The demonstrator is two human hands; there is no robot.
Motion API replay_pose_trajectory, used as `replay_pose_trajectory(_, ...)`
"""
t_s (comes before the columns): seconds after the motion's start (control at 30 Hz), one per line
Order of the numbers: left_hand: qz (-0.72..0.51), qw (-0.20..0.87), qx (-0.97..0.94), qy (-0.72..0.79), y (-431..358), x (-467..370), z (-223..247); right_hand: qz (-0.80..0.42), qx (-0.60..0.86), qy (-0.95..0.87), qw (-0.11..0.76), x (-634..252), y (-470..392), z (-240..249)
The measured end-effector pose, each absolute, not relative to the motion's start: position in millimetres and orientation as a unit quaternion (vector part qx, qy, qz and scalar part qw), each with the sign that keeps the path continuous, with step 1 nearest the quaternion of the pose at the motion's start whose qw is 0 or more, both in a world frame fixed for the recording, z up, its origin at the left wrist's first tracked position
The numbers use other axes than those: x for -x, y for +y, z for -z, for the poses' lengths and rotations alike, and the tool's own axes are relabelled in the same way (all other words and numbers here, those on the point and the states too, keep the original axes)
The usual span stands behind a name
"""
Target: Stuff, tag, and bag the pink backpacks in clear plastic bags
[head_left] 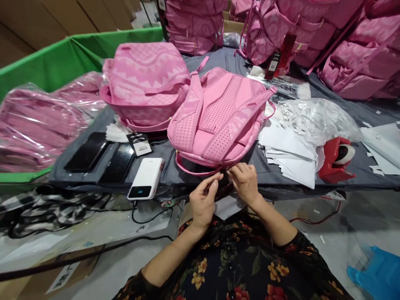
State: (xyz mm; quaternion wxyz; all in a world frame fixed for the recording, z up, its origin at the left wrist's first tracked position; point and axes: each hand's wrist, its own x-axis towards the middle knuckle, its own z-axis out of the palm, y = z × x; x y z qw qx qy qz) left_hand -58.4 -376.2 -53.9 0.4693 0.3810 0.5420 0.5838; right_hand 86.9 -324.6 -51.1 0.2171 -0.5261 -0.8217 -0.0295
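head view: pink backpack (216, 110) lies just beyond left hand (202, 203) and right hand (245, 182); both curled, cannot tell what they grasp.

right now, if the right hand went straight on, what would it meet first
Most likely the near edge of the straps-up pink backpack, just ahead of the right hand, though depth is unclear.

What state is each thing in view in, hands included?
Pink backpack: lying down, shoulder straps up
Left hand: fingers bent near backpack's near edge, grip unclear
Right hand: fingers bent there too, grip unclear
Power bank: display lit, cable attached
Tape dispenser: loaded
White sheets: loosely stacked
Leftmost backpacks: wrapped in clear plastic
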Motion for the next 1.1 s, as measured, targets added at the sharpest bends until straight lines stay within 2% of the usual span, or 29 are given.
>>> replay_pose_trajectory(0.17,-0.566,0.674,-0.212,0.426,-341.6,35.7,86.4,-0.145,0.543,-0.78,0.275,-90.7,-317.2,46.0)
replay_pose_trajectory(0.27,-0.57,0.711,-0.127,0.392,-330.4,21.5,91.6,-0.258,0.551,-0.735,0.301,-91.8,-310.4,44.5)
replay_pose_trajectory(0.37,-0.574,0.722,-0.06,0.383,-332.4,15.9,89.4,-0.29,0.557,-0.723,0.287,-92.6,-307.2,41.7)
replay_pose_trajectory(0.57,-0.599,0.711,-0.042,0.365,-337.0,16.2,89.4,-0.179,0.598,-0.739,0.252,-87.0,-306.3,41.1)
replay_pose_trajectory(0.63,-0.595,0.709,-0.054,0.373,-337.7,15.8,90.6,-0.175,0.61,-0.732,0.249,-84.0,-307.3,44.9)
replay_pose_trajectory(0.8,-0.588,0.677,-0.073,0.437,-342.0,16.0,93.8,-0.189,0.583,-0.727,0.309,-104.7,-313.7,57.1)
replay_pose_trajectory(0.97,-0.574,0.654,-0.094,0.484,-337.0,16.7,101.7,-0.094,0.68,-0.608,0.399,-238.6,-330.9,39.7)
replay_pose_trajectory(1.1,-0.585,0.64,-0.129,0.481,-339.3,15.3,98.6,0.055,0.825,-0.426,0.368,-375.8,-350.3,0.9)
